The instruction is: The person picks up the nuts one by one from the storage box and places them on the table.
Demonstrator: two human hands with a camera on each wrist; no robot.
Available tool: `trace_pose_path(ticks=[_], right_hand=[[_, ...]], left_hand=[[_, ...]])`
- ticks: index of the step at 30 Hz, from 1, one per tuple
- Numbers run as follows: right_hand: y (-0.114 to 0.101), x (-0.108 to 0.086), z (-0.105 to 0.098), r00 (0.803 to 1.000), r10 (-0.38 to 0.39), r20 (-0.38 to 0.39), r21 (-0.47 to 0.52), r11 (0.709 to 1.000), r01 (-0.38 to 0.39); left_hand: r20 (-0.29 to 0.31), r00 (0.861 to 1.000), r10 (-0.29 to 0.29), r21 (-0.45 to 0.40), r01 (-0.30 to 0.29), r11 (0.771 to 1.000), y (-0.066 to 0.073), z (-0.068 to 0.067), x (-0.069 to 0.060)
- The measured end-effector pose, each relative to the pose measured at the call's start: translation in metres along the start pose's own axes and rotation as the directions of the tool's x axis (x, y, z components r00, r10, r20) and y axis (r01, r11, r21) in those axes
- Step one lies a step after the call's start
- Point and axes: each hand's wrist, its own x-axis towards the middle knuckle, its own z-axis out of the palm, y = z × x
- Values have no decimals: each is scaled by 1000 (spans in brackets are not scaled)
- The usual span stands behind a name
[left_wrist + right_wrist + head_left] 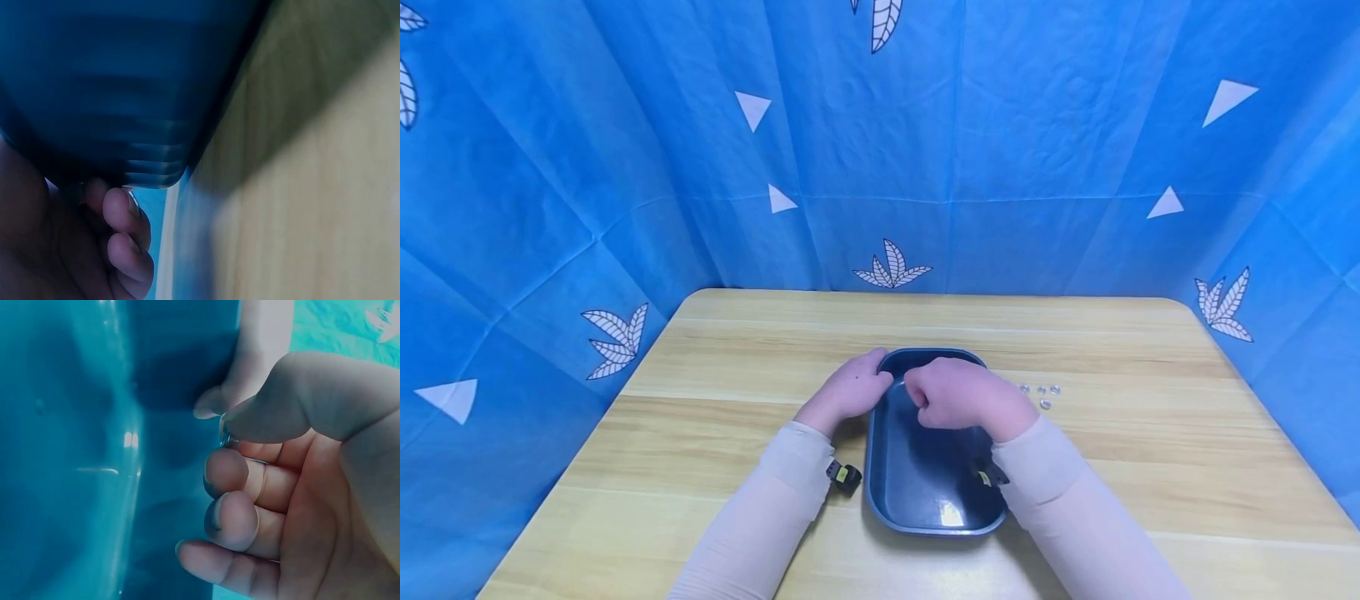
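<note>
A dark blue rectangular tray (917, 492) rests on the table, its long side running away from me. At its far left corner my left hand (853, 387) grips the rim, thumb over the edge; the left wrist view shows its curled fingers (128, 215) by the tray's outer wall (125, 81). Over the far half of the tray is my right hand (966, 396), fingers curled. Between its thumb and index finger it pinches a small shiny piece (229, 439), mostly hidden by the fingertips and not visible in the head view.
Right of the tray, several small clear round pieces (1045, 405) lie on the wooden table (1150, 467). A blue curtain (1045, 150) with leaf and triangle prints hangs behind and at both sides. Black wrist straps (844, 476) sit at the sleeve cuffs.
</note>
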Motion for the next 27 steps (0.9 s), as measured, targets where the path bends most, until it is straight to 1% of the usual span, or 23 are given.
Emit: trace_pose_path(ticks=[7, 14, 19, 27], right_hand=[[2, -12, -7, 999, 6, -49, 50, 999, -3], [7, -27, -16, 997, 57, -58, 130, 990, -49], [9, -37, -22, 994, 66, -86, 149, 987, -52], [13, -53, -29, 991, 78, -109, 160, 985, -60]], left_hand=[[-2, 1000, -13, -10, 13, 1000, -1, 0, 0], [-7, 1000, -20, -9, 20, 1000, 0, 0, -1], [-2, 999, -38, -12, 38, 999, 1, 1, 0], [-5, 1000, -20, -2, 20, 1000, 1, 1, -1]])
